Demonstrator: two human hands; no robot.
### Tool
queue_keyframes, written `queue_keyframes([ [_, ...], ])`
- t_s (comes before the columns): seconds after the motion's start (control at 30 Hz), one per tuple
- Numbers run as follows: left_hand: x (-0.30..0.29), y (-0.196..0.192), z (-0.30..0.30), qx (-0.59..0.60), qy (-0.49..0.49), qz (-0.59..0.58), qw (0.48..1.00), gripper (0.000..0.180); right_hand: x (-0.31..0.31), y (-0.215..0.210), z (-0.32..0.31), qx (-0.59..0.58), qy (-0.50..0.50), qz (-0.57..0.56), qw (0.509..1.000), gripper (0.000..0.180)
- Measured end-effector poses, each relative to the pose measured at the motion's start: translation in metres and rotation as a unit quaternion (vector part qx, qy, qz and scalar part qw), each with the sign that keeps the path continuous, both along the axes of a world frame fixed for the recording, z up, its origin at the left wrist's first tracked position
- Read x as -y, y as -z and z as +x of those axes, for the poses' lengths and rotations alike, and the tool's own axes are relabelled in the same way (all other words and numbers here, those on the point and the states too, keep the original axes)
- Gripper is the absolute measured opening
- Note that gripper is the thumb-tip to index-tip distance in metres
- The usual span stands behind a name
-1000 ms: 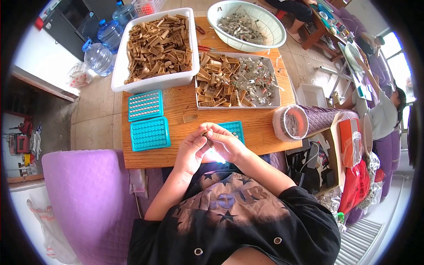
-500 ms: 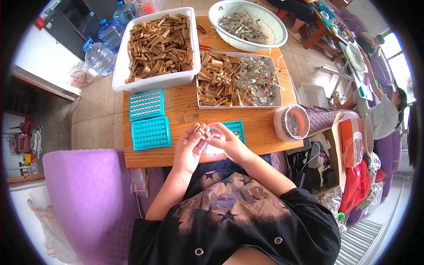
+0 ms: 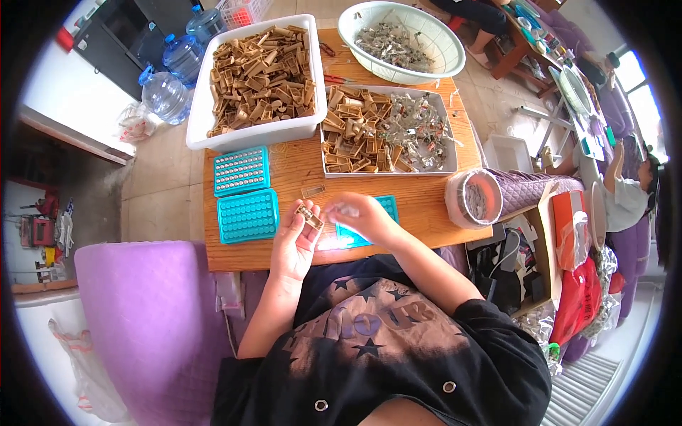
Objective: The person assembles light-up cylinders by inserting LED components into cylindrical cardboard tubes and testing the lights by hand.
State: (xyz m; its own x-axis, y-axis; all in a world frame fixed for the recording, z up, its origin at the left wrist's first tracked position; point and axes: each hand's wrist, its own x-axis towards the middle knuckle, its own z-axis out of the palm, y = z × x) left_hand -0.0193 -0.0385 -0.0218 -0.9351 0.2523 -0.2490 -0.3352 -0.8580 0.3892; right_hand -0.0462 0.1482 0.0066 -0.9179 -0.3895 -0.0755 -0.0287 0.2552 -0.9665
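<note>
Case (image 3: 310,217) left of the tray (image 3: 388,206)

The left hand (image 3: 292,248) pinches the case, its long axis sloping down toward the tray. The right hand (image 3: 367,218), before the tray, is blurred; whether it pinches anything, I cannot tell.

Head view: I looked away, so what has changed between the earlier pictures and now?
The right hand has let go of the brown casing; the left hand, now holding it alone, has carried it slightly left. The turquoise trays and the loose casing on the table stayed put.
</note>
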Motion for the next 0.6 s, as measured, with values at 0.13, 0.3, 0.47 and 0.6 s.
queue_keyframes([
  [0.13,0.008,-0.01,0.002,0.015,-0.033,-0.064,0.997,0.032,0.026,0.013,-0.025,-0.241,0.042,0.226,0.943,0.026],
  [0.3,0.012,-0.011,0.003,0.008,-0.037,-0.102,0.994,0.033,0.044,0.029,-0.037,-0.29,-0.006,0.396,0.871,0.019],
  [0.47,0.013,-0.015,0.0,0.016,-0.075,-0.127,0.989,0.033,0.037,0.025,-0.037,-0.236,0.047,0.182,0.953,0.015],
  [0.6,0.014,-0.012,-0.001,-0.01,-0.069,-0.125,0.99,0.032,0.023,-0.011,-0.024,0.044,0.016,-0.065,0.997,0.018],
])
